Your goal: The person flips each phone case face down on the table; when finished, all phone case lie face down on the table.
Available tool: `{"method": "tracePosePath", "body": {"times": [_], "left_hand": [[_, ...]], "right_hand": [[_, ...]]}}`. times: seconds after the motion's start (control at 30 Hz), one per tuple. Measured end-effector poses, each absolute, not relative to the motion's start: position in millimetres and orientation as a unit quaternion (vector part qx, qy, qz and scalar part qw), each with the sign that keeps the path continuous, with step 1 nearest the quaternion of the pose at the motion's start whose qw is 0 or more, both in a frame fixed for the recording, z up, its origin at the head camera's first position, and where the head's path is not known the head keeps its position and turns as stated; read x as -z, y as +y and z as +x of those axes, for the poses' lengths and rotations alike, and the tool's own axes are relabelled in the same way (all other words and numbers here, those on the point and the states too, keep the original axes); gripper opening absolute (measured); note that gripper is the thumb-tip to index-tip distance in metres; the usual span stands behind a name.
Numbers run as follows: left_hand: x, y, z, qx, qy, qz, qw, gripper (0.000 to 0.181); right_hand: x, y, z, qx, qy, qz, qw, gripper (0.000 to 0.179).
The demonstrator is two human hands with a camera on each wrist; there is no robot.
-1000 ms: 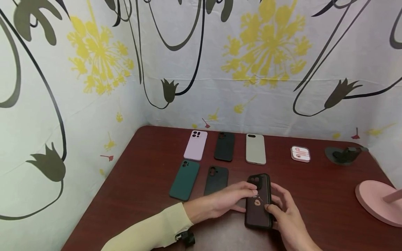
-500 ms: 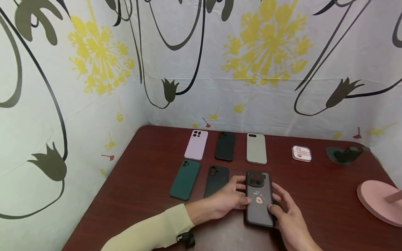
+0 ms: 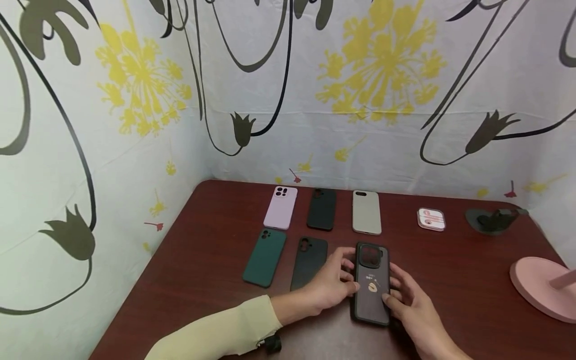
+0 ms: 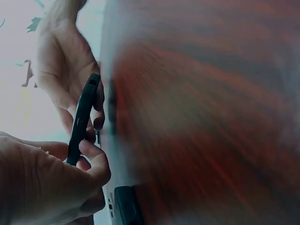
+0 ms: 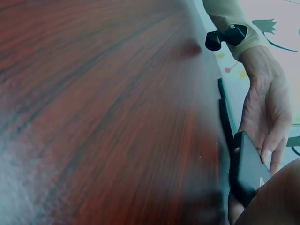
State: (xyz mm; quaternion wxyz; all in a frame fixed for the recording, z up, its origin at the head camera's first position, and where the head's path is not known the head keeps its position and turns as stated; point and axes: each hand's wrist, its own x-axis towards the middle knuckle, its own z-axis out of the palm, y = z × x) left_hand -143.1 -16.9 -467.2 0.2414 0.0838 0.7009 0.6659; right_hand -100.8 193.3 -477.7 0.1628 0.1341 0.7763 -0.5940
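A black-framed phone case (image 3: 372, 306) with a dark smoky back, a large camera cutout and a small pale print is held between both hands. My left hand (image 3: 330, 285) pinches its left edge, thumb near the print and fingers by the camera end. Along the opposite edge, my right hand (image 3: 411, 307) grips it, thumb on the front and fingers behind. In the left wrist view the case (image 4: 82, 119) shows edge-on, raised off the tabletop, between the left hand (image 4: 42, 183) and the right hand (image 4: 65, 70). The right wrist view has the case (image 5: 253, 166) partly hidden by the near hand.
Behind lie a lilac case (image 3: 280, 212), a black case (image 3: 321, 212) and a pale grey case (image 3: 366, 215). A green case (image 3: 264, 260) and a dark case (image 3: 309, 262) are left of the hands. Boxed earphones (image 3: 430, 219), a dark stand (image 3: 492, 221) and a pink base (image 3: 542, 287) stand right.
The left hand has shifted from across the case's upper front to its left edge. The case has turned so its back faces the head camera more fully, and has moved slightly away.
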Motion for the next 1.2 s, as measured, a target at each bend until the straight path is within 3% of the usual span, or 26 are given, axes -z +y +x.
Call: {"method": "tracePosePath", "body": {"times": [0.17,0.63,1.2], "left_hand": [[466.5,-11.8,-140.9,-0.638,0.731,0.111,0.216,0.071],[472.7,-11.7,-149.0,-0.611,0.756,0.098,0.214,0.071],[475.5,-4.5,-152.2,-0.561,0.802,0.080,0.189,0.057]], "right_hand": [[480.8,199.0,-101.2,0.567,0.797,0.131,0.158,0.083],[482.8,203.1,-108.3,0.485,0.859,0.098,0.132,0.081],[486.6,207.7,-115.6,0.430,0.893,0.068,0.113,0.074]]}}
